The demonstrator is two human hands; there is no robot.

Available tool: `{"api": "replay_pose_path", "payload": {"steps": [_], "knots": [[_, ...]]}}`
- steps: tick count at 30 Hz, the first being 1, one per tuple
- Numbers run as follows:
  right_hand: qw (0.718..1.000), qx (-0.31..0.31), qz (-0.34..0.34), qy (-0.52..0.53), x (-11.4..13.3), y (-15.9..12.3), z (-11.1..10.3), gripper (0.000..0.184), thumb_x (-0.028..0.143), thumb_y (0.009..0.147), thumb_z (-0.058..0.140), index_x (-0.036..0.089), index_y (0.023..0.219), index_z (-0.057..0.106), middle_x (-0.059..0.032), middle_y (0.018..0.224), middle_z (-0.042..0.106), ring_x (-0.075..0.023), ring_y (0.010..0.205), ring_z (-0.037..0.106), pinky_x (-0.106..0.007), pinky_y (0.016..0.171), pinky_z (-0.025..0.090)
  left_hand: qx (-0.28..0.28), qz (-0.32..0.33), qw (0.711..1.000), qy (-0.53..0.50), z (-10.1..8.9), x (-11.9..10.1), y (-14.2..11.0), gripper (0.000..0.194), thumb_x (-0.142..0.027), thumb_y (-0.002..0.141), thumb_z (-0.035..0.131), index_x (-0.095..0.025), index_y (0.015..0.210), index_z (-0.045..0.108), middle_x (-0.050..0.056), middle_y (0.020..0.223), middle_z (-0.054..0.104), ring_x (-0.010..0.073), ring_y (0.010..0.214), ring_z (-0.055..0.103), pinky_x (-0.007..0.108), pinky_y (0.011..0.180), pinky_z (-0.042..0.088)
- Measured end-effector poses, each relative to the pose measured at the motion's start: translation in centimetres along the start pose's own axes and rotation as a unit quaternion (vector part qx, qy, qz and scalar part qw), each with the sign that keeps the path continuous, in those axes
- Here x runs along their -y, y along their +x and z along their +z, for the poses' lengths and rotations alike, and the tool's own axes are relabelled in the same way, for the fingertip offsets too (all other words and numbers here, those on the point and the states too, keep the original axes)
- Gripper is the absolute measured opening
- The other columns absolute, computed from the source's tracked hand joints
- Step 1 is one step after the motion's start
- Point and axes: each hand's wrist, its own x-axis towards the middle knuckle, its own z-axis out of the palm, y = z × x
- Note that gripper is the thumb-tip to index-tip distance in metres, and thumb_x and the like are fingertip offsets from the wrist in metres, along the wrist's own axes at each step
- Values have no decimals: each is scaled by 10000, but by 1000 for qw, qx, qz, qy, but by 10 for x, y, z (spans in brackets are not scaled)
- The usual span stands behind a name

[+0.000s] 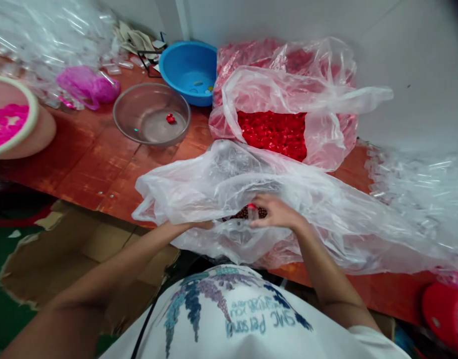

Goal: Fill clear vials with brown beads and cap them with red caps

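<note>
A large clear plastic bag point(314, 199) lies across the table in front of me, its mouth spread and small dark brown beads point(240, 214) showing inside. My right hand point(277, 212) is closed on a small clear bottle with a red cap point(253, 213) at this opening. At the bag's left edge, my left hand point(204, 225) reaches under the plastic film, which hides its fingers. Just behind stands another bag point(328, 134), open over many small red caps point(275, 132).
A grey translucent bowl point(152, 139) with a red piece and a blue basin point(187, 97) stand at the back left. Pink pieces fill a bucket point(34, 117). Clear bottles pile up at left point(45, 30) and right point(426, 184). A cardboard box point(97, 239) sits below the table point(90, 169).
</note>
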Motion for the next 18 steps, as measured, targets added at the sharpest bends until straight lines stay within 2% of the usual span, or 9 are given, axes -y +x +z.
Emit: {"api": "replay_pose_path", "payload": {"steps": [2, 4, 6, 7, 10, 13, 15, 17, 18], "knots": [[994, -108, 28, -7, -21, 13, -27, 562, 554, 733, 654, 206, 1171, 597, -87, 1170, 623, -264, 1067, 571, -392, 921, 432, 74, 85, 993, 33, 6, -20, -6, 289, -268, 693, 736, -257, 982, 717, 39, 1129, 647, 262, 1106, 569, 351, 992, 422], [977, -206, 51, -10, -44, 28, -44, 632, 569, 721, 658, 193, 1220, 560, -106, 1228, 591, -286, 1132, 536, -432, 977, 404, 97, 217, 964, 118, 5, -43, -7, 360, -299, 728, 695, -311, 1088, 690, 43, 1241, 599, 274, 1211, 502, 367, 1056, 348], [962, -267, 58, 2, -66, 41, -53, 687, 587, 712, 653, 190, 1257, 523, -115, 1286, 547, -288, 1182, 503, -447, 1006, 390, 31, 310, 919, 242, -5, -65, 4, 428, -386, 780, 629, -318, 1203, 625, 55, 1410, 452, 318, 1347, 328, 456, 1113, 216], [957, -284, 58, 6, -75, 46, -56, 701, 593, 707, 653, 192, 1265, 513, -115, 1297, 537, -283, 1190, 499, -447, 1010, 392, -26, 321, 897, 303, -13, -74, 14, 488, -435, 774, 627, -309, 1244, 593, 59, 1481, 350, 353, 1396, 200, 512, 1120, 130], [950, -307, 63, -4, -95, 59, -60, 702, 604, 686, 664, 197, 1242, 527, -114, 1288, 544, -284, 1192, 499, -458, 1025, 381, -172, 264, 839, 445, -41, -88, 67, 846, -603, 692, 647, -268, 1419, 375, 104, 1573, 8, 449, 1379, -159, 656, 1032, -80], [951, -298, 86, 4, -113, 67, -64, 689, 615, 677, 662, 195, 1212, 549, -109, 1240, 582, -293, 1145, 531, -472, 1004, 393, -206, 146, 830, 498, -65, -83, 131, 1126, -707, 617, 632, -194, 1494, 145, 189, 1542, -159, 499, 1322, -253, 714, 970, -97], [949, -294, 107, 45, -127, 69, -68, 664, 616, 691, 646, 185, 1189, 562, -98, 1170, 619, -274, 1058, 575, -450, 957, 431, -176, 99, 842, 501, -73, -73, 166, 1085, -683, 600, 660, -168, 1465, 258, 210, 1550, -79, 501, 1335, -219, 720, 972, -75], [943, -291, 123, 104, -143, 69, -71, 595, 617, 726, 605, 170, 1119, 594, -84, 1076, 646, -245, 973, 599, -414, 910, 459, -129, 99, 878, 451, -74, -62, 189, 771, -583, 650, 672, -176, 1291, 533, 185, 1531, 199, 462, 1387, -58, 674, 1030, -5], [939, -289, 128, 135, -152, 69, -72, 552, 616, 745, 579, 165, 1062, 614, -77, 1030, 653, -234, 947, 601, -401, 899, 463, -109, 101, 911, 384, -74, -56, 196, 582, -520, 679, 666, -178, 1148, 634, 165, 1457, 372, 430, 1393, 82, 625, 1065, 67]]}}
